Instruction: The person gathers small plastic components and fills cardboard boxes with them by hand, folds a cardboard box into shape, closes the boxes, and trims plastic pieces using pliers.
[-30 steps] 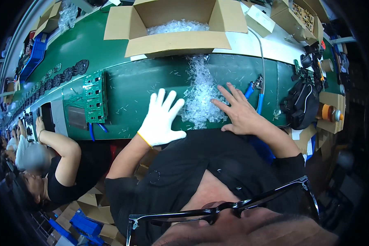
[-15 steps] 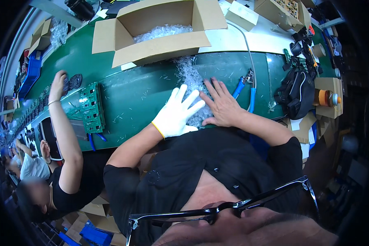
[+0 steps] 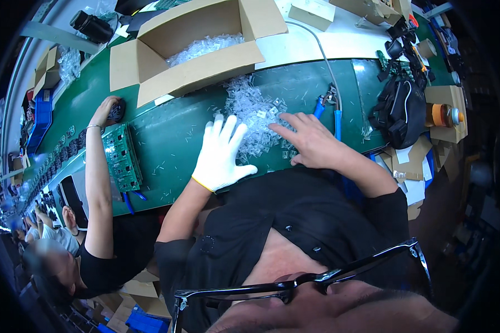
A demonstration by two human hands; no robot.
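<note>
A heap of small clear plastic pieces point(image 3: 256, 125) is spread over the green bench in front of me. My left hand point(image 3: 219, 155), in a white glove with a yellow cuff edge, lies at the heap's left side with its fingers spread. At the right side, my bare right hand point(image 3: 311, 140) has its fingers stretched toward the pieces, thumb apart. Neither hand appears to grip anything. Beyond the heap stands an open cardboard box point(image 3: 200, 76) with more of the clear pieces in it.
Blue-handled cutters point(image 3: 320, 105) and a grey cable with a blue end point(image 3: 338, 125) lie right of the heap. A black bag point(image 3: 401, 114) and an amber bottle point(image 3: 442, 116) stand farther right. At left, a co-worker's arm point(image 3: 98, 172) reaches past stacked green circuit boards point(image 3: 122, 158).
My hands have moved apart, the left one leftward. The clear pieces between them lie more widely spread. The co-worker's hand has shifted right onto a dark part.
</note>
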